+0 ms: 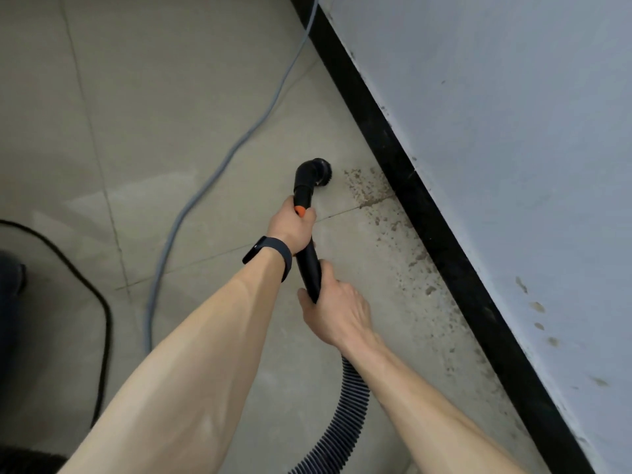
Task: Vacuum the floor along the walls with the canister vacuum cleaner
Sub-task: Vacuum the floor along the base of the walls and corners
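Observation:
A black vacuum wand [309, 265] with an orange band points away from me toward the wall. Its round brush nozzle [316, 170] rests on the beige tiled floor [154, 114], just left of a patch of brown dirt [367, 186]. My left hand [292, 225], with a dark band on the wrist, grips the wand near the orange band. My right hand [337, 311] holds the wand's lower end, where the ribbed hose [345, 415] starts. Dirt specks run along the black baseboard [437, 241].
A grey-white wall [513, 131] with stains rises at the right behind the baseboard. A grey cable [191, 206] snakes across the floor. A black cord [102, 319] curves at the left, next to a dark object [10, 285] at the frame's edge.

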`<move>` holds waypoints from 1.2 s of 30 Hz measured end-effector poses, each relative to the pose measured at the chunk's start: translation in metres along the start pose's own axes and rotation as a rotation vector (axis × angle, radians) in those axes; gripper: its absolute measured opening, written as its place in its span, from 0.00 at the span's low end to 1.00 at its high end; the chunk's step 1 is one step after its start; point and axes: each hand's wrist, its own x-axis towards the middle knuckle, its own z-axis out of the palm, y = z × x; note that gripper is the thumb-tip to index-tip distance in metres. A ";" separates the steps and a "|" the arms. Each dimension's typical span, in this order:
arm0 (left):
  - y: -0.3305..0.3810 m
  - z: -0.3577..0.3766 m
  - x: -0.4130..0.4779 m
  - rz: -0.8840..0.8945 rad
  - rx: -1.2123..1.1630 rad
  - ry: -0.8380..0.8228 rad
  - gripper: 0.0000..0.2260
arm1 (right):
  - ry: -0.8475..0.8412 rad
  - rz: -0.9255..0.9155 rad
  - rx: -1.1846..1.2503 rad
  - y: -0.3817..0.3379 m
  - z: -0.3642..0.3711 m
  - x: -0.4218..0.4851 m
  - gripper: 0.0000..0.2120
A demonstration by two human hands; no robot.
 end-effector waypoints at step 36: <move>0.035 0.085 0.032 0.219 0.162 0.071 0.14 | -0.022 0.126 0.022 0.066 -0.038 0.041 0.17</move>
